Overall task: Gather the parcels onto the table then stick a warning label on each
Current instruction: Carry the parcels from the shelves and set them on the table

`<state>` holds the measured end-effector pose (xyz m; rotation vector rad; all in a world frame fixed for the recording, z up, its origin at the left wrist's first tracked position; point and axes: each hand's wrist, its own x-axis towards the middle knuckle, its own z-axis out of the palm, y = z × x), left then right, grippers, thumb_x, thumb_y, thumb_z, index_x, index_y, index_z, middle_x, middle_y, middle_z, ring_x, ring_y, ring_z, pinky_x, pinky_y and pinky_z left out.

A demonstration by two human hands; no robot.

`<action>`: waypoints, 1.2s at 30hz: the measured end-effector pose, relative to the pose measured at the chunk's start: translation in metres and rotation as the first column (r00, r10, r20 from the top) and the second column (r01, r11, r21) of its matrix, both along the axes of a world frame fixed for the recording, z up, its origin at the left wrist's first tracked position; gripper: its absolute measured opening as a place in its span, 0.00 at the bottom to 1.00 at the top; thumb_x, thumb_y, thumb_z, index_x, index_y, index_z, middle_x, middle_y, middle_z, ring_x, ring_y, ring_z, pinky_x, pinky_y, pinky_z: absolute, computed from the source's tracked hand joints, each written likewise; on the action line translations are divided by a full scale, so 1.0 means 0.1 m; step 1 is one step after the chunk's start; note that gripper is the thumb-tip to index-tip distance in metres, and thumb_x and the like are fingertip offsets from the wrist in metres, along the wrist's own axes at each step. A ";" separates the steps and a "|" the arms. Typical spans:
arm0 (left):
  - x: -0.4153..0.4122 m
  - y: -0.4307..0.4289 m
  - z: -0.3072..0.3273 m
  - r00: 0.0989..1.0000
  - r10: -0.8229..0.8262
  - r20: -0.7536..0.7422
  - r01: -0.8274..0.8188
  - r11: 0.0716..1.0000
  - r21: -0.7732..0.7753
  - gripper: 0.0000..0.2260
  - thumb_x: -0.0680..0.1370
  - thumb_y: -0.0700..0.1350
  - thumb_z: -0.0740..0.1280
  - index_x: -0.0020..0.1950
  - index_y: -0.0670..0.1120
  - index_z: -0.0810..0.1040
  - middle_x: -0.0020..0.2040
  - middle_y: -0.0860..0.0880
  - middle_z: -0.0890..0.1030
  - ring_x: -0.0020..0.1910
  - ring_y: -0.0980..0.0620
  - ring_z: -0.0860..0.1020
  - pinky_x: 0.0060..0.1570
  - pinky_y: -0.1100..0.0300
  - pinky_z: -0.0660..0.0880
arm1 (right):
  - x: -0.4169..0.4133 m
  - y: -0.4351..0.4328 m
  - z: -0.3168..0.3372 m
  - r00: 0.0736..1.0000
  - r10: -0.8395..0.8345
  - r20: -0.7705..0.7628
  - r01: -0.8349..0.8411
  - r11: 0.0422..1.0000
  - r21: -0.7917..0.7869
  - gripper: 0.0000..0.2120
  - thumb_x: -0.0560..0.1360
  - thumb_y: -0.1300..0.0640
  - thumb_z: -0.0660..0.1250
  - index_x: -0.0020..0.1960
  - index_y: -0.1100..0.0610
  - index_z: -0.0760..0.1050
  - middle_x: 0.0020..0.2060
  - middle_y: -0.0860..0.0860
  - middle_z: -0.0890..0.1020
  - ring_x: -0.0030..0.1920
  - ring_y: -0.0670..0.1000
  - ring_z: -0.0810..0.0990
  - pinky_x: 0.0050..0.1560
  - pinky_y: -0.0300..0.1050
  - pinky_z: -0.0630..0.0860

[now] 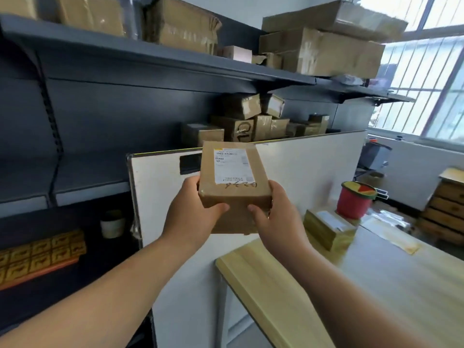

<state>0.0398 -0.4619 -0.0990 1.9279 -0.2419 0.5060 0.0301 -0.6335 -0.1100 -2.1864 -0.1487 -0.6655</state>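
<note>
Gathering under way: left hand (193,209) and right hand (273,214) fingers grip a parcel (232,182) in mid-air. Right of the fingers, one parcel (329,228) lies on the table (376,285); labelling apparently not begun.

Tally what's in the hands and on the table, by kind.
Parcel in both hands: 1, left hand, right hand
Parcel on the table: 1
Red tub on the table: 1
Total: 3
</note>
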 end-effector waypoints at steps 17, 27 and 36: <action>1.74 -3.05 -1.80 0.873 -0.071 -0.482 0.105 0.993 0.045 0.23 0.67 0.49 0.75 0.56 0.57 0.66 0.45 0.63 0.74 0.45 0.58 0.75 0.37 0.67 0.67 | 1.45 -2.99 -1.72 0.868 -0.202 -0.453 0.190 0.979 -0.073 0.26 0.74 0.52 0.67 0.69 0.47 0.62 0.47 0.37 0.70 0.47 0.41 0.72 0.45 0.37 0.69; 2.56 -3.66 -2.68 0.800 -0.051 -0.598 0.174 0.973 0.150 0.26 0.69 0.49 0.73 0.63 0.57 0.67 0.45 0.64 0.74 0.47 0.56 0.75 0.46 0.61 0.68 | 2.28 -3.61 -2.57 0.799 -0.206 -0.565 0.192 0.978 -0.085 0.24 0.74 0.55 0.67 0.67 0.46 0.64 0.53 0.40 0.75 0.57 0.48 0.77 0.49 0.39 0.70; 3.03 -3.91 -2.98 0.733 -0.128 -0.668 0.331 0.925 0.185 0.17 0.72 0.49 0.69 0.58 0.59 0.69 0.45 0.67 0.73 0.52 0.57 0.74 0.46 0.62 0.67 | 2.80 -3.92 -2.90 0.705 -0.292 -0.646 0.157 0.953 -0.259 0.23 0.76 0.54 0.64 0.69 0.52 0.62 0.60 0.50 0.76 0.56 0.54 0.77 0.49 0.47 0.73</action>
